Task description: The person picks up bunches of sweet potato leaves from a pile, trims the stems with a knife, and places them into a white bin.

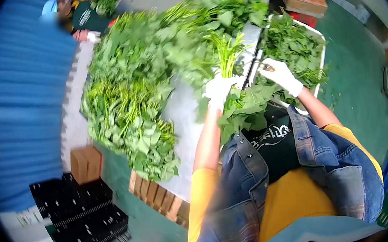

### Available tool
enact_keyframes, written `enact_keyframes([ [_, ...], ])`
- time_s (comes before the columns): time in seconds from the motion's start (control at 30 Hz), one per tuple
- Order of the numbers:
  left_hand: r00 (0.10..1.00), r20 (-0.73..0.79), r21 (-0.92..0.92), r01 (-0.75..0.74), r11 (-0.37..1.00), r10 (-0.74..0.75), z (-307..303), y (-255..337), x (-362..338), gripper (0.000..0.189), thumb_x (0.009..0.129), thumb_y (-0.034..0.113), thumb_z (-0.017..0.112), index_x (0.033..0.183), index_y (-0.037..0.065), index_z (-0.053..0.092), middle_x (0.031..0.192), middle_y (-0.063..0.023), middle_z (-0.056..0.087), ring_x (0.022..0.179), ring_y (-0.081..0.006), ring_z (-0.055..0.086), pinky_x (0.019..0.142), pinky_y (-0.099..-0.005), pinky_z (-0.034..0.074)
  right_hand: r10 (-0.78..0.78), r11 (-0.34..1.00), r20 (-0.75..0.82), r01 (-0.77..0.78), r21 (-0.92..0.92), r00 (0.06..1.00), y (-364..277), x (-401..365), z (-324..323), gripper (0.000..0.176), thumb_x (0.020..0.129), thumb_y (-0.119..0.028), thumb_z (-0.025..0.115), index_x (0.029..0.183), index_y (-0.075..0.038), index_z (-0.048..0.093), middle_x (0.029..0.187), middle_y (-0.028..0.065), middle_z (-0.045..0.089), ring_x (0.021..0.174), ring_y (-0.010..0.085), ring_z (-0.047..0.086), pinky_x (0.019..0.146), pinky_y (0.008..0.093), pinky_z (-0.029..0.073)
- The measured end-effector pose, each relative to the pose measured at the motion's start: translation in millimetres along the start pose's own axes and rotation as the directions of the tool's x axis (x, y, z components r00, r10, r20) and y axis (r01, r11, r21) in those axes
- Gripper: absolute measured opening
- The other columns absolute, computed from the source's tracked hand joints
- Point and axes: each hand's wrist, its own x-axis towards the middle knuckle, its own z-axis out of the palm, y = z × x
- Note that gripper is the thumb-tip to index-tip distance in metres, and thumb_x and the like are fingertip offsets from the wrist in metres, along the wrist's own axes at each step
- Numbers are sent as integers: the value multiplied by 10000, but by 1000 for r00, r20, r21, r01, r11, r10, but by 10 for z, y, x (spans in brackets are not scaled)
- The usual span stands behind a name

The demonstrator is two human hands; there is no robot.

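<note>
My left hand [219, 89], in a white glove, is wrapped around a bunch of leafy greens [227, 55]. Its pale green stems point away from me, and broad leaves hang down on my side of the hand. To the right, my right hand [283, 77], also gloved in white, has its fingers curled in beside the table's edge. A small dark spot shows at its fingertips, but I cannot tell what it is. That hand overlaps the near left part of a white bin [323, 51] filled with loose leaves [290, 43].
Heaps of leafy greens [126, 76] cover much of the metal table [184, 117]. Across it is another person [84, 16] with a gloved hand. Black crates [80, 210] and a cardboard box [85, 164] stand at lower left. A wooden pallet [157, 194] shows below the table.
</note>
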Motion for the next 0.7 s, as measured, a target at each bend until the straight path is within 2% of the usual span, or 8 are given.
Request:
enact_keyframes([
  [0.07, 851, 255, 444, -524, 727, 458, 339, 120, 76, 217, 660, 21, 707, 859, -6, 627, 692, -37, 608, 604, -118, 547, 551, -265, 458, -24, 973, -50, 12, -230, 998, 35, 15, -150, 203, 776, -251, 632, 864, -78, 574, 677, 87, 577, 600, 228, 581, 567, 334, 445],
  [0.2, 798, 341, 394, -601, 696, 496, 942, 373, 225, 180, 673, -1, 695, 835, -13, 616, 678, -39, 603, 505, -122, 527, 484, -271, 448, -63, 946, -140, 15, -324, 988, 296, -12, -386, 214, 764, -277, 617, 819, -79, 560, 701, 133, 590, 655, 323, 592, 582, 392, 461],
  [0.27, 933, 321, 69, 149, 986, -163, 1163, 97, 540, 164, 689, -7, 682, 839, -14, 616, 679, -42, 605, 512, -120, 535, 483, -271, 453, -19, 931, -184, -50, -363, 983, 395, -58, -451, 229, 762, -285, 619, 802, -70, 552, 692, 135, 589, 651, 329, 594, 577, 395, 463],
  [0.53, 857, 467, 361, 38, 932, -216, 1664, 810, 270, 105, 696, -20, 665, 758, -2, 583, 663, -56, 589, 522, -136, 555, 494, -271, 470, 223, 905, -233, -290, -312, 947, 1240, -323, -565, 255, 794, -300, 579, 833, -48, 584, 746, 176, 606, 713, 366, 590, 631, 419, 475],
  [0.57, 864, 462, 310, 54, 949, -200, 1685, 799, 255, 106, 699, -26, 659, 758, -1, 575, 656, -60, 584, 524, -143, 558, 500, -273, 474, -54, 906, -200, -36, -423, 978, 1886, -573, -467, 291, 808, -336, 554, 840, -51, 600, 764, 192, 609, 736, 376, 587, 653, 436, 473],
  [0.63, 835, 521, 95, 146, 985, -174, 1625, 667, 418, 118, 708, -28, 650, 781, 7, 564, 644, -61, 570, 534, -154, 563, 525, -279, 482, 413, 908, -127, -418, -17, 902, 2968, -1358, -536, 323, 789, -359, 561, 791, -49, 650, 787, 207, 625, 761, 364, 612, 694, 436, 484],
  [0.67, 799, 580, -63, 240, 969, -160, 1491, 445, 549, 131, 715, -25, 648, 805, 14, 561, 638, -59, 563, 541, -159, 565, 545, -282, 486, 654, 591, -50, -552, -588, 755, 2547, -1544, -827, 318, 740, -343, 601, 823, -46, 676, 842, 213, 638, 785, 353, 630, 714, 423, 499],
  [0.7, 866, 475, -80, 217, 973, -154, 1403, 562, 470, 131, 717, -15, 651, 810, 16, 564, 655, -55, 567, 550, -158, 564, 551, -289, 486, 719, 565, -13, -595, -573, 695, 2196, -1685, -1062, 313, 705, -309, 630, 864, -45, 682, 853, 215, 642, 787, 351, 639, 708, 420, 510],
])
